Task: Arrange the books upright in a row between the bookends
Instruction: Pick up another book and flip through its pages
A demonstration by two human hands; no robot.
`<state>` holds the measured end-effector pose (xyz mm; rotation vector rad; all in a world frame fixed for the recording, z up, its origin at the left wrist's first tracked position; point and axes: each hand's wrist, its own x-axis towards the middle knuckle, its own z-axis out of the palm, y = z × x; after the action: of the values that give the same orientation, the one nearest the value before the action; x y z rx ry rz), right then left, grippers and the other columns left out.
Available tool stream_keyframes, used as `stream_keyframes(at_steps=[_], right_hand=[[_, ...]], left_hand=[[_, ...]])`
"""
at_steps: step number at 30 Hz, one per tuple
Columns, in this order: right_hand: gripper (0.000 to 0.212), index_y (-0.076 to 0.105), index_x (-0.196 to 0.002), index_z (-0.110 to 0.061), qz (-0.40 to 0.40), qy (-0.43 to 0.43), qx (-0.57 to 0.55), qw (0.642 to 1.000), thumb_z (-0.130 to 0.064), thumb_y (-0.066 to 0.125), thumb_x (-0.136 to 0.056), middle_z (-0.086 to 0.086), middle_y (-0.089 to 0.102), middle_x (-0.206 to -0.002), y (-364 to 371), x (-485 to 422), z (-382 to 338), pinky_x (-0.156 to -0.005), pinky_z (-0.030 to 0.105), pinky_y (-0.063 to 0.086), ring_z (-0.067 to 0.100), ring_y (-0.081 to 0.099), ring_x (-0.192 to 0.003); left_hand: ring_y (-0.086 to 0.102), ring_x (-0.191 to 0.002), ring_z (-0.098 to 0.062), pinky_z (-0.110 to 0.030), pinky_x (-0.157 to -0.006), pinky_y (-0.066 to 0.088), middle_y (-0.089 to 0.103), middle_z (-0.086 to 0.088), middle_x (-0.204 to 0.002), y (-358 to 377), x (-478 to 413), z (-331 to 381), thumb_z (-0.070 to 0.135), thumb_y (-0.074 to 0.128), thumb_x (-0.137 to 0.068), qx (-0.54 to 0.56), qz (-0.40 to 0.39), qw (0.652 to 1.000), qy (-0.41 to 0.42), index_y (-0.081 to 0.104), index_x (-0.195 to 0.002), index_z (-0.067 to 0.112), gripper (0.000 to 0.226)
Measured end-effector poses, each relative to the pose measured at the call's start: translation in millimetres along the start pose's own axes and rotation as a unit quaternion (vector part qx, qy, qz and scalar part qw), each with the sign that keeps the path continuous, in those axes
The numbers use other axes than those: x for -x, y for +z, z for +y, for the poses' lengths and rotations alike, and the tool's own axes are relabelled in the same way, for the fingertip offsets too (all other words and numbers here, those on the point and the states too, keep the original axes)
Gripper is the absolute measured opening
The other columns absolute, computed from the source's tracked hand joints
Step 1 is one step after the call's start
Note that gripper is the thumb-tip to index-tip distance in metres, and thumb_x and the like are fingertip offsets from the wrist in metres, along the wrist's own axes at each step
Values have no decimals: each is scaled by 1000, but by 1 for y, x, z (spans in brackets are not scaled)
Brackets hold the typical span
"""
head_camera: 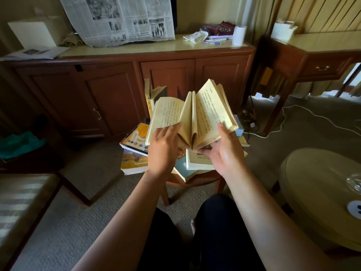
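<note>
Small round wooden tabletop [197, 179] on carpeted floor [93, 173], almost hidden under loose books. At left, overhanging the rim, a flat stack [133, 163] topped by an orange-and-white paperback [134, 140]. At front, a cream book [199, 163] lying across a blue-grey book [180, 171]. At back, a yellow-spined book [148, 102] standing upright. At right, a pale book corner [245, 142] jutting past the rim.
</note>
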<state>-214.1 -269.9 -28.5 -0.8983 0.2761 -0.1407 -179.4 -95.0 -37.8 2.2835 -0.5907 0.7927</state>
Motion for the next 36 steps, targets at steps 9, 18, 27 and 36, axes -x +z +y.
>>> stream_keyframes(at_steps=[9, 18, 27, 36], right_hand=[[47, 44, -150, -31, 5, -21, -56, 998, -35, 53, -104, 12, 59, -140, 0, -1, 3, -86, 68, 56, 36, 61, -125], [29, 57, -135, -25, 27, -41, -38, 998, -27, 53, -106, 12, 68, -129, -1, 8, -2, -89, 69, 54, 33, 66, -119], [30, 56, -136, -26, 53, -55, -23, 997, -27, 53, -106, 10, 67, -127, 1, 9, -7, -87, 63, 58, 30, 68, -115], [37, 53, -142, -23, 55, -60, -12, 997, -30, 53, -106, 7, 70, -126, -1, 10, -9, -88, 65, 57, 30, 69, -115]], left_hand=[[65, -111, -40, -50, -92, 52, 71, -13, -127, -2, -15, -5, 25, 45, -99, -62, -24, 994, -86, 65, -135, 10, 44], [73, -90, -33, -66, -105, 41, 78, -4, -109, -13, -25, -7, 20, 58, -94, -159, 9, 987, -7, 75, -122, 25, 33], [62, -116, -43, -75, -108, 30, 65, -14, -133, -7, -30, -1, 21, 62, -91, -237, -78, 968, 10, 60, -143, 31, 53], [14, -160, -26, -76, -119, -5, 37, -2, -166, -19, -46, -6, 34, 51, -81, -94, -195, 963, 162, 57, -140, 14, 63]])
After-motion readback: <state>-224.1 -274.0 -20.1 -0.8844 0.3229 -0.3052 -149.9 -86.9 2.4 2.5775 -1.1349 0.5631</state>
